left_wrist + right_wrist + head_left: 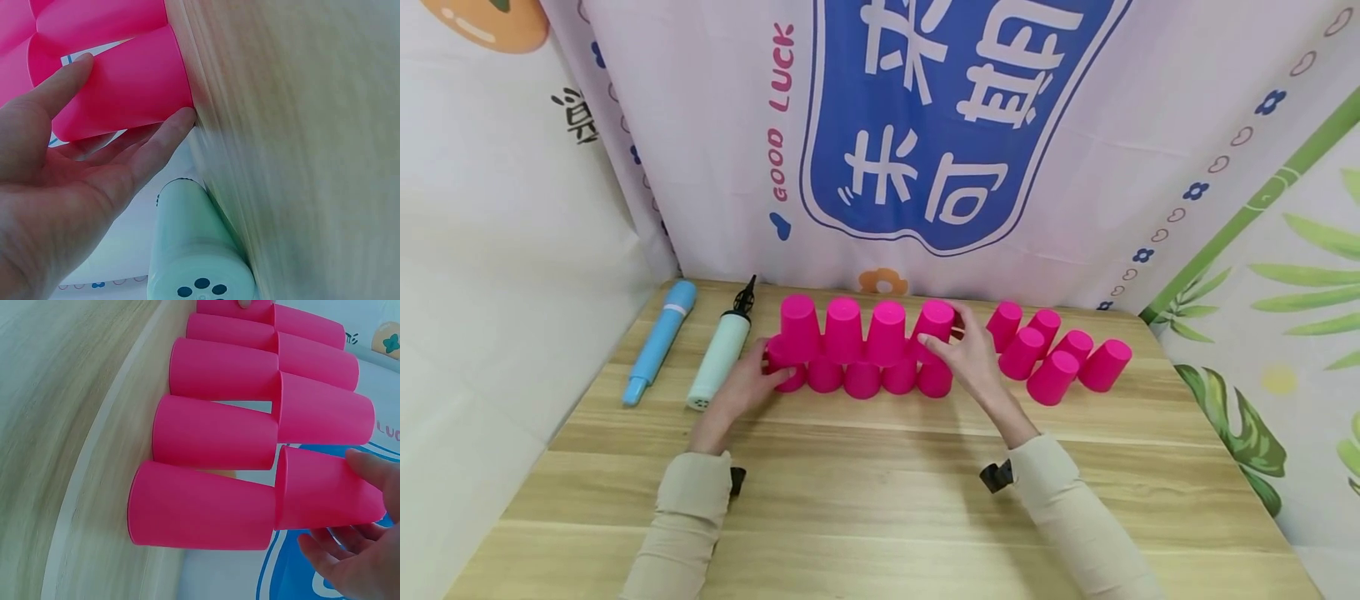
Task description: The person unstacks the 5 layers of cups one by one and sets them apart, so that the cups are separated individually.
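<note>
Cup [315, 490] at upper right, pinched inside your right hand [973, 357], bottom-left cup [134, 87], gripped inside your left hand [748, 385].

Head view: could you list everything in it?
bottom cups: five, pink, on the table
top cups: four, pink, on the bottom cups
other cups: six, pink, to the right
blue tube: one, blue, far left
green pump: one, pale green, beside the blue tube
table: one, tan, underneath
printed cloth: count unclear, mostly white, behind and both sides
sleeves: two, beige, lower frame
wrist devices: two, black, by the sleeves
left hand: one, gripping leftmost bottom cup
right hand: one, gripping rightmost top cup
</note>
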Available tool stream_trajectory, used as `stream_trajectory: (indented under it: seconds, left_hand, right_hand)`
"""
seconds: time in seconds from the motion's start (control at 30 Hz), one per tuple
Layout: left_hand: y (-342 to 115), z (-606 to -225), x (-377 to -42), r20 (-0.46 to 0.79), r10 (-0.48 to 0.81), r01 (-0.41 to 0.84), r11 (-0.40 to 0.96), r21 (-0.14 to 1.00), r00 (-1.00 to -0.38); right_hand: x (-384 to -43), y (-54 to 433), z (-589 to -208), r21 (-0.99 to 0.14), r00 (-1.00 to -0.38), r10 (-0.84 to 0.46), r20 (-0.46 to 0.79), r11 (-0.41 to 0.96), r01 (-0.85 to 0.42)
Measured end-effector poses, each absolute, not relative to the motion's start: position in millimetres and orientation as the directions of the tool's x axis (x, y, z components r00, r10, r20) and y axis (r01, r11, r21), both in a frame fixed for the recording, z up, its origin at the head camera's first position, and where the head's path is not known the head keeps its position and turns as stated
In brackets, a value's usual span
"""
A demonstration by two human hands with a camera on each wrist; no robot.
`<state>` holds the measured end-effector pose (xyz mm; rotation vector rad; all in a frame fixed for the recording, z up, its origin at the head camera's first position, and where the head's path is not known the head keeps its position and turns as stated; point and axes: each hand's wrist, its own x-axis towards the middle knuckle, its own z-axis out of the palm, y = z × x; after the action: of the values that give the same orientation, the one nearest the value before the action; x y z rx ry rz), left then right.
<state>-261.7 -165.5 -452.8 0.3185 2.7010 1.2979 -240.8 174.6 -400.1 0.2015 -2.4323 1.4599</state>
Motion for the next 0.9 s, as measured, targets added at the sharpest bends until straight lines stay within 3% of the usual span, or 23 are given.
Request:
stream_trajectory:
  seconds: [0.4, 0.9]
  left_hand:
    - [-165.5, -452.0, -262.1, -0.026, 0.236, 0.128, 0.613, 0.78, -0.971]
    - [-165.5, -452.7, -262.4, -0.034, 0.238, 0.125, 0.62, 0.774, -0.971]
  right_hand:
    - [-226.7, 201.1, -399.1, -0.825, -0.925, 0.12, 0.361, 0.503, -0.257]
    - [-199.7, 244.3, -417.4, -0.835, -0.926, 0.226, 0.301, 0.531, -0.142]
